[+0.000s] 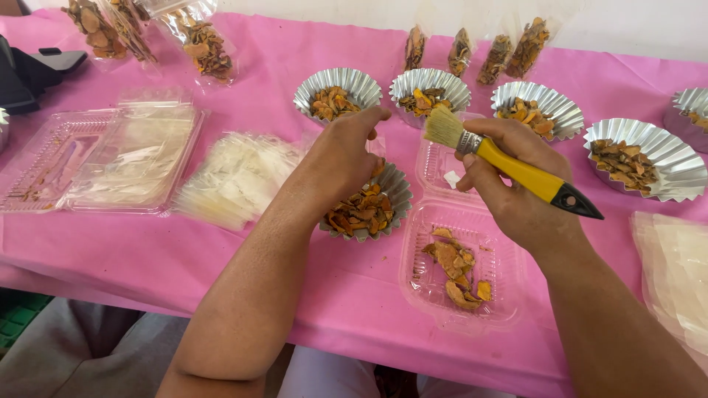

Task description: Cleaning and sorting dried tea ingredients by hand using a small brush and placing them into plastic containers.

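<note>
My right hand (509, 184) grips a paintbrush (509, 166) with a yellow handle, black tip and pale bristles, held over an open clear plastic clamshell box (501, 295). Several orange-brown dried slices (457, 269) lie in the box's near half. My left hand (346, 151) reaches over a fluted foil cup (398, 195) full of the same dried slices, fingers curled and pinched together above it; whether it holds a piece is hidden.
Several more foil cups of dried slices (335, 92) (430, 88) (535, 107) (638, 158) stand along the pink tablecloth (221, 250). Clear bags of slices (203, 44) lie at the back. An empty clamshell box (110, 158) and a stack of clear bags (236, 177) sit left.
</note>
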